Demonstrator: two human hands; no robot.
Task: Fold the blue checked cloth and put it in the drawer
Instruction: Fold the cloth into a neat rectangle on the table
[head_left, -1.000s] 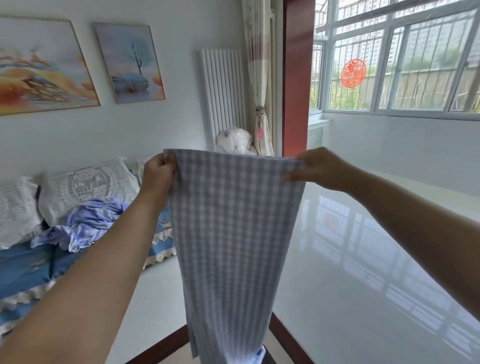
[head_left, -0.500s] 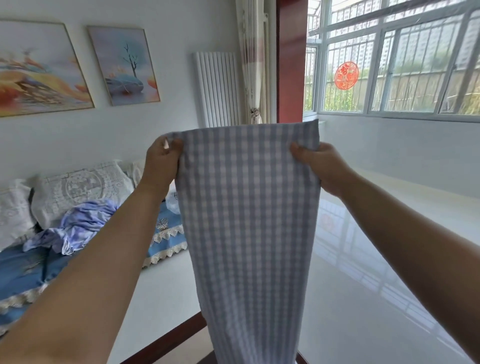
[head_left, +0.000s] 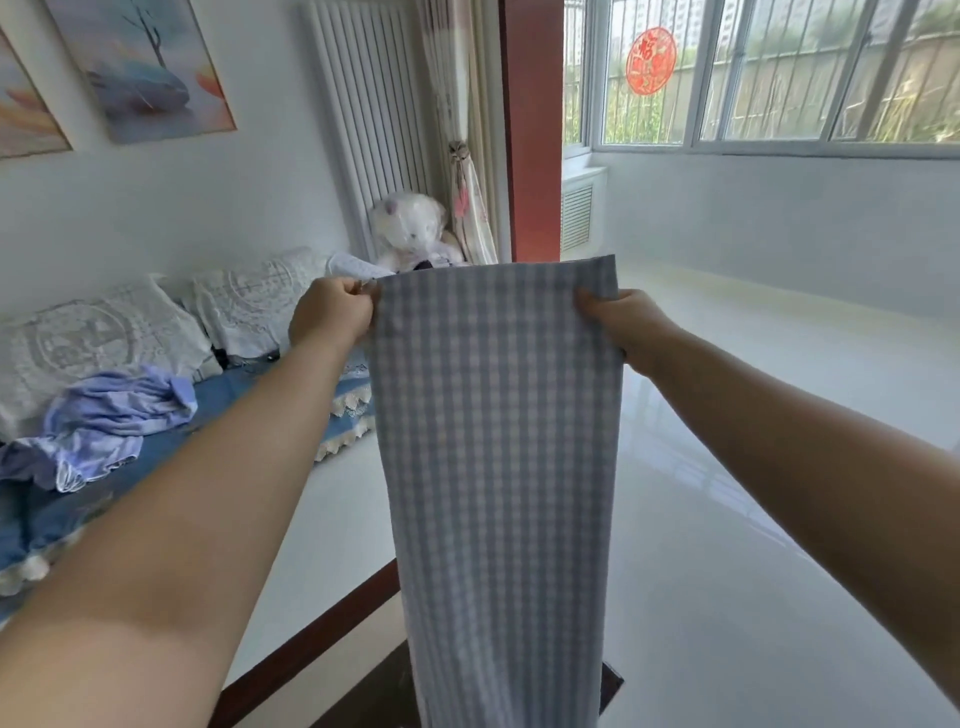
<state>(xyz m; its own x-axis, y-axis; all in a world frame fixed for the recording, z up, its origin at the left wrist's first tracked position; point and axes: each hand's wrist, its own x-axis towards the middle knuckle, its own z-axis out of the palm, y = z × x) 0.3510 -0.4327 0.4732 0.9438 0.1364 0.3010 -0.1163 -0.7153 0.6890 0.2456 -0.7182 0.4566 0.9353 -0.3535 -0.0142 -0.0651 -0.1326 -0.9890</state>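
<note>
Glossy white floor open to the right as far as the window wall. Sofa along the left wall, crumpled lilac garment on its seat. Blue checked cloth held mid-air, hanging straight, top edge level, lower end out of frame. Left hand pinching top left corner; right hand gripping the right edge just below the corner.

Bright daylight comes through the window at upper right, with pale glare on the glossy floor below it. Lines bow toward the picture's edges. Slight softness all over; shadows are faint.
</note>
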